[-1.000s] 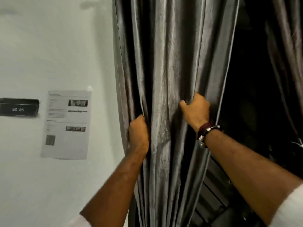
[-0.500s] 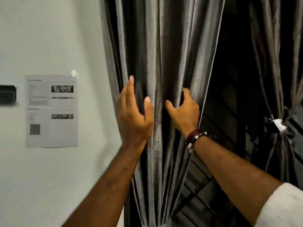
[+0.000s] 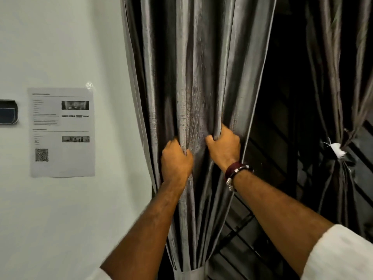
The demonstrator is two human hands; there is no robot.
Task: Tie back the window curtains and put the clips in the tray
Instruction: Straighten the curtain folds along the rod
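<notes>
Single head-worn view, facing forward and slightly down, close to a grey curtain point(image 3: 201, 77) beside a white wall point(image 3: 60, 37)

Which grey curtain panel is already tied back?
The far right grey satin curtain, cinched by a white tie. Both hands, left and right, grip the left grey curtain.

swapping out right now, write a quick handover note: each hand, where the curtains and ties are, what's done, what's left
Left hand: grip shut on folds of the near curtain.
Right hand: grip shut on folds of the same curtain nearer its free edge, beside the left hand.
Near curtain: bunched between both hands, with a pale band around it at the bottom edge of the view.
Far curtain: gathered, with a white tie at its waist.
Done: far curtain looks tied.
Left: finish tying the near one; clips and tray are not in view.
</notes>
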